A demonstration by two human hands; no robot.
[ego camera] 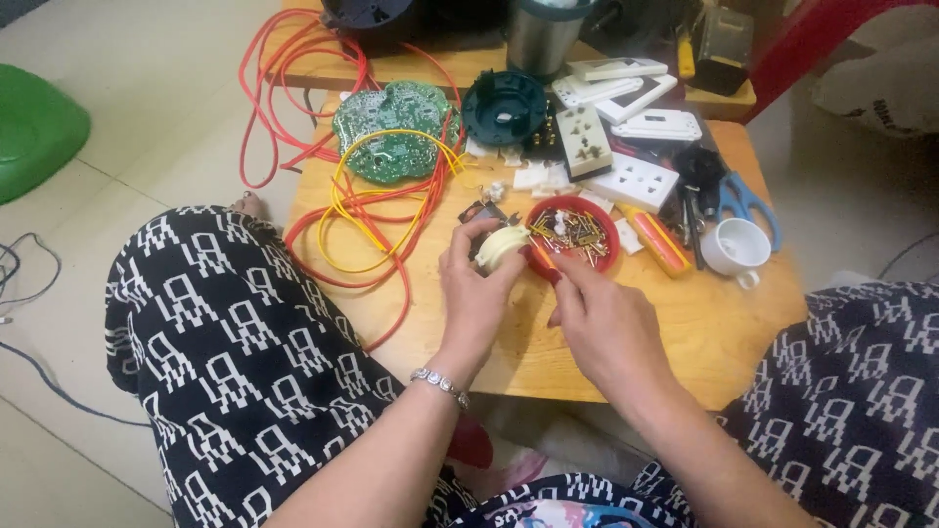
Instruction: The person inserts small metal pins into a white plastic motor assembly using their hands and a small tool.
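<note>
My left hand (pixel 476 291) grips a small cream-and-black electrical part (pixel 499 244) just above the low wooden table (pixel 704 332). My right hand (pixel 602 318) holds a red-handled screwdriver (pixel 541 262) whose tip meets that part. Right behind the hands sits a red round dish (pixel 606 256) filled with several small screws and pins. Yellow and red wires (pixel 377 230) run from a green round circuit board (pixel 396 132) toward my left hand.
White sockets and switch plates (pixel 631 181) lie at the back, beside a dark teal round housing (pixel 504 108). A white cup (pixel 736 246), blue-handled scissors (pixel 748 205) and an orange-yellow tool (pixel 657 242) lie right. My patterned knees flank the table.
</note>
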